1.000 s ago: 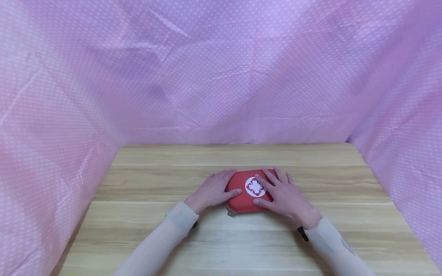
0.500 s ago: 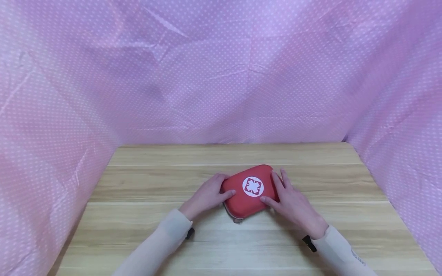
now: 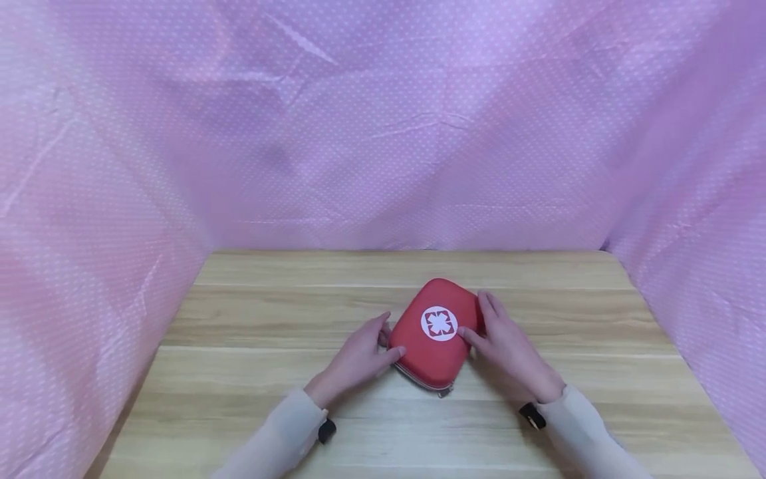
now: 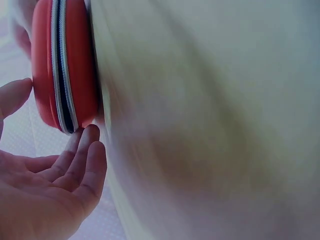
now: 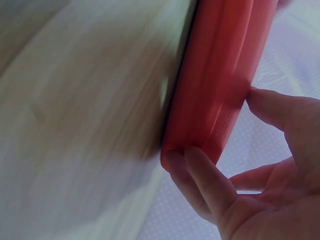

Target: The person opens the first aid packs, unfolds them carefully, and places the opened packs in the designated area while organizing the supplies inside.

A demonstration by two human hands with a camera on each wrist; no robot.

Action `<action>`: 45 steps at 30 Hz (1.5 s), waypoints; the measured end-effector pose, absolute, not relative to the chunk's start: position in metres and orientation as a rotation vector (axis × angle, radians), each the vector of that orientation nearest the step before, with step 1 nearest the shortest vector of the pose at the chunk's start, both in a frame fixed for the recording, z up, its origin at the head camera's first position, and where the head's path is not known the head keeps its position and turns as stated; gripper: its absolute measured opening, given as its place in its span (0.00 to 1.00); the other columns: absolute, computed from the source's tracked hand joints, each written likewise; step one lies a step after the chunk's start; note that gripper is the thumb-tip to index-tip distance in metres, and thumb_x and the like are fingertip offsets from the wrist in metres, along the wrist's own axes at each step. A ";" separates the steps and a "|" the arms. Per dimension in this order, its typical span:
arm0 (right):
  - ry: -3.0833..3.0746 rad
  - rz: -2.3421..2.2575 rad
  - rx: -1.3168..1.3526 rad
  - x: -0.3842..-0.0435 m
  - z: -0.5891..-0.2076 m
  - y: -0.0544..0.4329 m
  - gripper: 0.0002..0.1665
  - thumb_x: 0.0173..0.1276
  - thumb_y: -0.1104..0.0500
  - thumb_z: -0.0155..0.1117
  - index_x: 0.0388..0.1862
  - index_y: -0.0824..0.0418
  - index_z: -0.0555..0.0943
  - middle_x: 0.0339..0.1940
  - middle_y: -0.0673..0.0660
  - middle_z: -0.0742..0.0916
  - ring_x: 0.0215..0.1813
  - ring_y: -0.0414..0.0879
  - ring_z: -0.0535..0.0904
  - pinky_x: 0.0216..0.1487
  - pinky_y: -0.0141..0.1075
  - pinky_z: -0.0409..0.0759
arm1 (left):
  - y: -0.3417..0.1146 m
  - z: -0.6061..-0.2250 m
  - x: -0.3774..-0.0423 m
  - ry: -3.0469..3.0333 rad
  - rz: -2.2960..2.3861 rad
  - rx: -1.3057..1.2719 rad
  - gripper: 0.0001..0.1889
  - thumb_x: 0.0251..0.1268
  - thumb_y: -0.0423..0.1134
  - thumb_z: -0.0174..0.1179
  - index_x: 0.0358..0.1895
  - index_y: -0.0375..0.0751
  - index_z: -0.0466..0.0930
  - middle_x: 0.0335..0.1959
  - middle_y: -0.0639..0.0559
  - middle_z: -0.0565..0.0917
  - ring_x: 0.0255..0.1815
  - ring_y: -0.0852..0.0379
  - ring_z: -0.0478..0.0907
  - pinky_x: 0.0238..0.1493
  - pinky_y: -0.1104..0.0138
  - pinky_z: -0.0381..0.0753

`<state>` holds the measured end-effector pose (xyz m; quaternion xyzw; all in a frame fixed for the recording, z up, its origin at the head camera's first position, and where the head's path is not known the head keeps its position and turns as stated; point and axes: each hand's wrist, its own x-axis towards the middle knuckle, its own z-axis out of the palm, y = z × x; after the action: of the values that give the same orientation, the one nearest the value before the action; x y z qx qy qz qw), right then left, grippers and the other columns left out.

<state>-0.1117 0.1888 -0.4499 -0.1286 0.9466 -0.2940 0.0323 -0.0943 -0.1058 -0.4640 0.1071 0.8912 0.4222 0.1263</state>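
Note:
A red zippered first-aid case (image 3: 435,346) with a white round emblem lies on the wooden table, turned at an angle. My right hand (image 3: 516,346) pinches its right side, thumb on the top face and fingers at the side wall, as the right wrist view shows on the case (image 5: 210,90). At the near left corner is my left hand (image 3: 354,356), its thumb tip touching the case's edge and its fingers loosely bent beside the wall. In the left wrist view the grey zipper runs along the case (image 4: 82,65), with the fingertips (image 4: 91,134) near its lower end.
The wooden tabletop (image 3: 269,319) extends around the case on every side. Pink dotted cloth (image 3: 383,146) hangs behind the table and along both sides. A zipper pull (image 3: 444,392) sticks out at the case's near corner.
The case has turned counterclockwise, its zipper-pull corner swinging to the right along the near side. My right hand has moved off the emblem to the right side; the left hand has loosened and shifted nearer.

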 end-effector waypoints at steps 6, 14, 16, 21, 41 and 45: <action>2.905 -0.950 -0.417 -0.118 -0.455 0.184 0.52 0.72 0.47 0.70 0.81 0.74 0.57 0.79 0.74 0.64 0.77 0.71 0.63 0.70 0.65 0.69 | -0.105 -0.465 -0.083 2.586 1.202 0.349 0.41 0.67 0.49 0.70 0.76 0.33 0.66 0.45 0.56 0.79 0.47 0.55 0.77 0.50 0.60 0.82; 2.879 -0.935 -0.443 -0.131 -0.455 0.176 0.50 0.72 0.46 0.70 0.79 0.74 0.61 0.78 0.75 0.65 0.75 0.72 0.65 0.70 0.64 0.70 | -0.105 -0.466 -0.073 2.610 1.140 0.393 0.39 0.67 0.53 0.69 0.77 0.41 0.69 0.51 0.54 0.77 0.51 0.57 0.77 0.53 0.60 0.83; 2.861 -0.958 -0.459 -0.135 -0.455 0.175 0.49 0.73 0.47 0.70 0.79 0.74 0.61 0.78 0.76 0.65 0.72 0.71 0.70 0.68 0.62 0.73 | -0.105 -0.466 -0.071 2.618 1.128 0.402 0.39 0.67 0.54 0.69 0.77 0.41 0.69 0.54 0.52 0.77 0.52 0.56 0.77 0.54 0.59 0.83; 2.814 -1.036 -0.467 -0.141 -0.457 0.172 0.47 0.72 0.51 0.71 0.78 0.74 0.63 0.78 0.75 0.65 0.68 0.70 0.76 0.67 0.60 0.76 | -0.105 -0.467 -0.065 2.629 1.101 0.422 0.40 0.67 0.55 0.69 0.77 0.41 0.68 0.60 0.49 0.77 0.54 0.54 0.77 0.57 0.56 0.83; 2.764 -1.073 -0.446 -0.147 -0.456 0.165 0.44 0.74 0.52 0.70 0.79 0.72 0.63 0.75 0.74 0.70 0.63 0.67 0.79 0.66 0.59 0.77 | -0.110 -0.463 -0.063 2.586 1.140 0.403 0.36 0.69 0.55 0.66 0.75 0.42 0.71 0.62 0.50 0.79 0.57 0.53 0.79 0.60 0.54 0.82; 2.781 -1.057 -0.447 -0.146 -0.456 0.165 0.44 0.73 0.53 0.70 0.78 0.72 0.63 0.74 0.74 0.71 0.66 0.68 0.76 0.67 0.60 0.75 | -0.109 -0.465 -0.069 2.555 1.166 0.377 0.35 0.70 0.56 0.65 0.75 0.44 0.71 0.60 0.50 0.79 0.56 0.53 0.78 0.57 0.56 0.83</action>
<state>-0.1460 0.1651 -0.4557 -0.1484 0.9223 -0.3507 0.0665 -0.0687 -0.1087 -0.4646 0.1314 0.8909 0.4068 0.1534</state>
